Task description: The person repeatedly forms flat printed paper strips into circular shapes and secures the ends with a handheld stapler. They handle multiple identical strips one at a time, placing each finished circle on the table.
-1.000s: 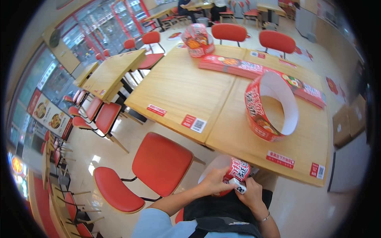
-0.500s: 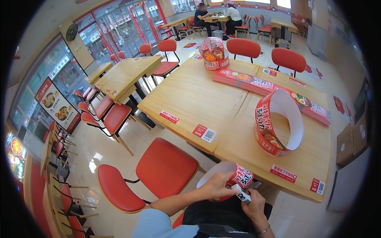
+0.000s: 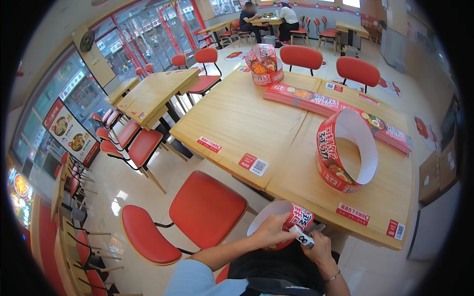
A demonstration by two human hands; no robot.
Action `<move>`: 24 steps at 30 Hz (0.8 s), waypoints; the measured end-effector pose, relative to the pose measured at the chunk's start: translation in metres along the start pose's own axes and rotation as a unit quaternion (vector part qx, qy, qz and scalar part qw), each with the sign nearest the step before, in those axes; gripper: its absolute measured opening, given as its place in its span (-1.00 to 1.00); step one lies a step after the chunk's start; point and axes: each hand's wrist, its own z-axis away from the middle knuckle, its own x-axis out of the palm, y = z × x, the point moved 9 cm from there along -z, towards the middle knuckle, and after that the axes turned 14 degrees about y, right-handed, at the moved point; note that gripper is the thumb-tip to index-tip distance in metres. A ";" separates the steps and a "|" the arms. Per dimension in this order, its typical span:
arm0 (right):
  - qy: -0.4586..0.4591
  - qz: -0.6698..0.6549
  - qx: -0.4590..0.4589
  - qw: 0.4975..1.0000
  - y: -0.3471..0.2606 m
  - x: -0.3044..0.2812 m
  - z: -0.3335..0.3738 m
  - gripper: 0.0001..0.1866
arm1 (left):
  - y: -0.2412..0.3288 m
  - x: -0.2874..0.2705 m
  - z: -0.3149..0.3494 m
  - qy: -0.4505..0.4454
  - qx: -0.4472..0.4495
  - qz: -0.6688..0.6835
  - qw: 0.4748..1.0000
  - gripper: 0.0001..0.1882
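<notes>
Beside the near edge of the table (image 3: 242, 121), gripping a red ring (image 3: 300, 215) by its wall in the left hand (image 3: 272, 231). Clasping a white tool (image 3: 304, 240) in the right hand (image 3: 321, 249), with its front end close by the left thumb. Cannot tell whether clamped onto the ring. On the table, a second ring (image 3: 332, 160) near stacked strips (image 3: 316, 100), and a third ring (image 3: 266, 75) farther off. To the left, a red chair (image 3: 207, 209).
</notes>
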 end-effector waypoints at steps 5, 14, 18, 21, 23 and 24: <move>0.010 0.001 0.002 1.000 0.003 0.002 0.000 -0.69 | 0.003 -0.003 0.000 -0.007 -0.006 0.001 1.000 -0.51; -0.058 -0.148 0.027 0.987 -0.041 -0.039 -0.013 -0.48 | 0.006 -0.012 0.008 -0.067 -0.179 0.268 0.944 -0.66; -0.076 -0.204 0.102 0.971 -0.027 -0.057 0.016 -0.43 | 0.028 -0.009 -0.009 -0.082 -0.198 0.322 0.922 -0.67; -0.123 -0.205 0.208 0.948 -0.011 -0.066 0.036 -0.43 | 0.038 -0.022 -0.017 -0.071 -0.190 0.298 0.933 -0.67; -0.082 -0.205 0.152 0.963 -0.016 -0.075 0.027 -0.45 | 0.045 -0.041 -0.022 -0.056 -0.151 0.244 0.956 -0.66; -0.050 -0.187 0.113 0.975 -0.020 -0.084 0.015 -0.45 | 0.054 -0.066 -0.029 0.010 -0.093 0.154 0.984 -0.65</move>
